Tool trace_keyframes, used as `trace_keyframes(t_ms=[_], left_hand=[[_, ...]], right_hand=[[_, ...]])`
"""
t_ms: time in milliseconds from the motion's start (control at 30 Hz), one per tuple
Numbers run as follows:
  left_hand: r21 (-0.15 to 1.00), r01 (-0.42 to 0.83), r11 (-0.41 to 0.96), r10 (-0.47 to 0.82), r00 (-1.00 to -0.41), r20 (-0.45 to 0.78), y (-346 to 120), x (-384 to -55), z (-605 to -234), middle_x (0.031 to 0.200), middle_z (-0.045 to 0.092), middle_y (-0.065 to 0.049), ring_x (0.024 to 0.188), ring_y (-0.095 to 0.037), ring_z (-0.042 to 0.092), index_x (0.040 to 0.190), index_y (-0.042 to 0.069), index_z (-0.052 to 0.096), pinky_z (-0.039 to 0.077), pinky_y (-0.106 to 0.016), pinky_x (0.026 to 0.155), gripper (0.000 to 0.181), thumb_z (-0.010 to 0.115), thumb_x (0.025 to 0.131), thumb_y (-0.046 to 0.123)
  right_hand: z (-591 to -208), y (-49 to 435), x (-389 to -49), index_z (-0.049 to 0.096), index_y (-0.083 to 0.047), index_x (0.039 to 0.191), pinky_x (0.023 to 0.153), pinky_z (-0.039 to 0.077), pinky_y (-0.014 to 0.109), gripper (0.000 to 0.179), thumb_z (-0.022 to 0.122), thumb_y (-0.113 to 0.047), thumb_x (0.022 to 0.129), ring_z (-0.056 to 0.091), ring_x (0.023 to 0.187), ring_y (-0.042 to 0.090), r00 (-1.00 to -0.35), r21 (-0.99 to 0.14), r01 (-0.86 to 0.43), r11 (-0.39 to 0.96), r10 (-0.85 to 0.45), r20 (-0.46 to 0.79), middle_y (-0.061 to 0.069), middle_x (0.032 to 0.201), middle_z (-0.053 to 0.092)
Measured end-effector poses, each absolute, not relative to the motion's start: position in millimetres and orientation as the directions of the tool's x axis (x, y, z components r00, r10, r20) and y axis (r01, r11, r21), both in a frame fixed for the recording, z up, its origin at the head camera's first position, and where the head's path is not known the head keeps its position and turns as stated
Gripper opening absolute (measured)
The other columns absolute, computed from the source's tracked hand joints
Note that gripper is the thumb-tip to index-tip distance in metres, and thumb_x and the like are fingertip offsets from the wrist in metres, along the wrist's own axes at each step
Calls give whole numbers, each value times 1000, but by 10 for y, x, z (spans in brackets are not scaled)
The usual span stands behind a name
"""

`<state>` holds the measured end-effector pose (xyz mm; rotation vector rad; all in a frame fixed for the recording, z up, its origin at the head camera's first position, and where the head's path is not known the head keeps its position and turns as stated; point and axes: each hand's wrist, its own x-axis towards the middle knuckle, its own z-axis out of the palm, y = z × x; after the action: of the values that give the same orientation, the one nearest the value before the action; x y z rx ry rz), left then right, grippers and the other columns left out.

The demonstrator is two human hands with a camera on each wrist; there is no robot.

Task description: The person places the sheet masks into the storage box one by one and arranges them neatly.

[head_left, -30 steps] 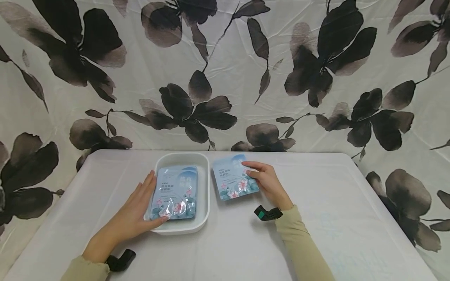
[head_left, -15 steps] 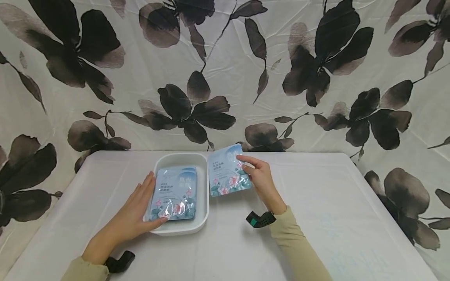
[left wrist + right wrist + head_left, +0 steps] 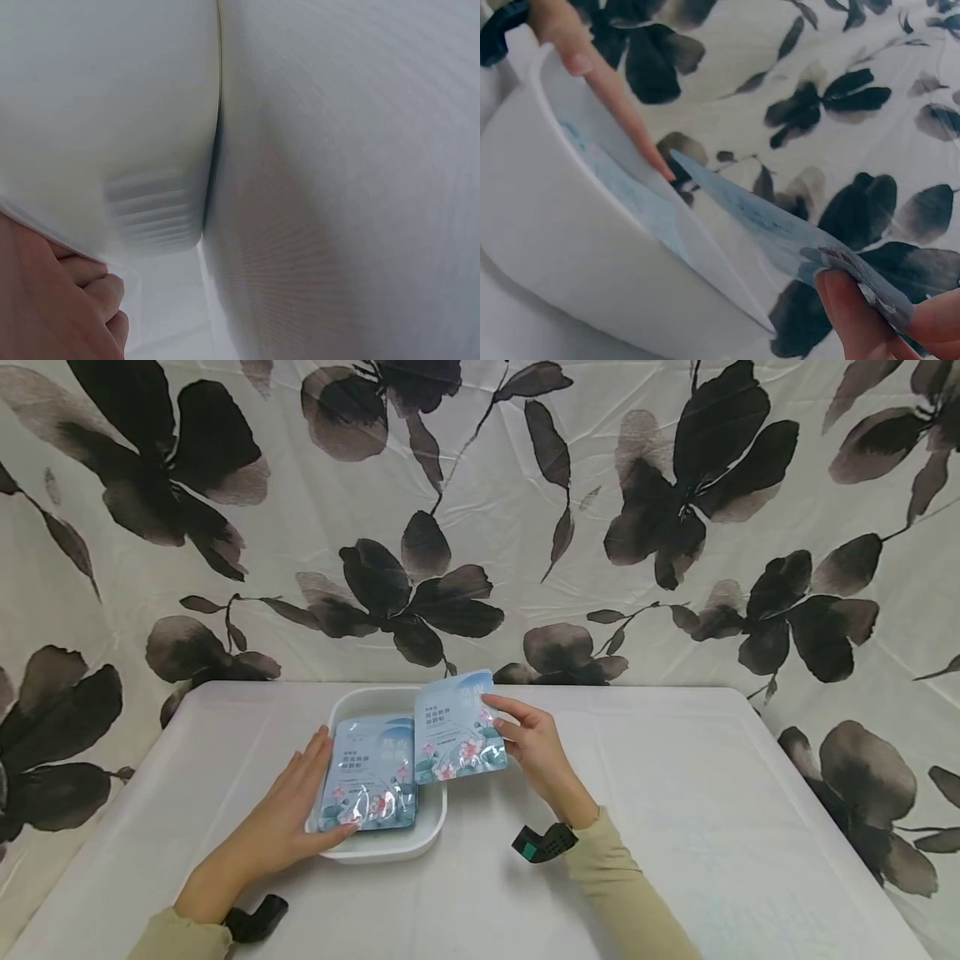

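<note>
A light blue flat packet with pink flowers and printed lettering is pinched along its right edge by my right hand. Thumb and fingers hold it in the right wrist view, where the packet tilts beside the tub's rim. In the head view it overlaps the right side of a white plastic tub. Inside the tub lies a stack of matching packets. My left hand rests along the tub's left rim, fingers straight and thumb over the near edge. The tub's outer wall fills much of the left wrist view.
A white-covered table carries the tub. Behind it hangs a white cloth with dark flowers. Black camera mounts sit at both wrists, below light green sleeves.
My right hand has carried its packet leftward from beside the tub, lifting it slightly, until it overlaps the tub's right rim. My left hand and the tub have stayed in place.
</note>
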<state>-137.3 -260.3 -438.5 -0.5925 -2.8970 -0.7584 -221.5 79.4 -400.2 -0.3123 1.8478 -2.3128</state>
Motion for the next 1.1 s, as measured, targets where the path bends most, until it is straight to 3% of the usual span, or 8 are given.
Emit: trace_keyframes(t_ms=[200, 400, 600, 933, 1100], left_hand=[[445, 394, 804, 343, -919, 195, -2602, -1398, -4397, 166, -1, -14, 152, -32, 3, 159, 5, 2, -8, -27, 119, 118, 74, 80, 54], [445, 412, 795, 359, -911, 202, -2601, -1384, -4413, 166, 0, -15, 152, -32, 4, 159, 3, 2, -8, -25, 119, 117, 74, 81, 54], [447, 416, 792, 357, -909, 213, -2567, -1371, -4433, 166, 1, -16, 152, -33, 5, 159, 2, 4, -8, -24, 119, 116, 74, 81, 53], [434, 435, 789, 371, -900, 227, -2565, -1426, -4453, 165, 2, -17, 152, -32, 5, 158, -1, 7, -8, -23, 119, 114, 74, 82, 52], [437, 429, 791, 365, -903, 225, -2574, -1451, -4486, 165, 2, -18, 151, -33, 5, 158, 0, 6, -8, -26, 119, 114, 74, 82, 52]], right_hand=[[-4088, 630, -2179, 55, 5, 137, 79, 57, 25, 39, 50, 2, 99, 65, 98, 13, -929, -985, 16, -171, -367, 48, 19, 137, 55], [-4155, 489, -2154, 56, 2, 137, 89, 56, 33, 40, 53, 2, 97, 63, 107, 17, -908, -994, 5, -112, -416, 42, 15, 146, 48], [-4132, 351, -2132, 53, 4, 140, 94, 54, 37, 43, 53, 2, 97, 63, 116, 26, -871, -999, 21, -40, -492, 1, 20, 144, 49], [-3952, 110, -2096, 42, 8, 145, 116, 31, 46, 54, 53, -20, 100, 32, 144, 29, -785, -976, 10, 218, -603, -143, 20, 154, 37], [-3939, -30, -2068, 34, 5, 150, 116, 30, 48, 65, 57, -29, 100, 29, 146, 29, -755, -948, 22, 318, -616, -224, 17, 157, 32]])
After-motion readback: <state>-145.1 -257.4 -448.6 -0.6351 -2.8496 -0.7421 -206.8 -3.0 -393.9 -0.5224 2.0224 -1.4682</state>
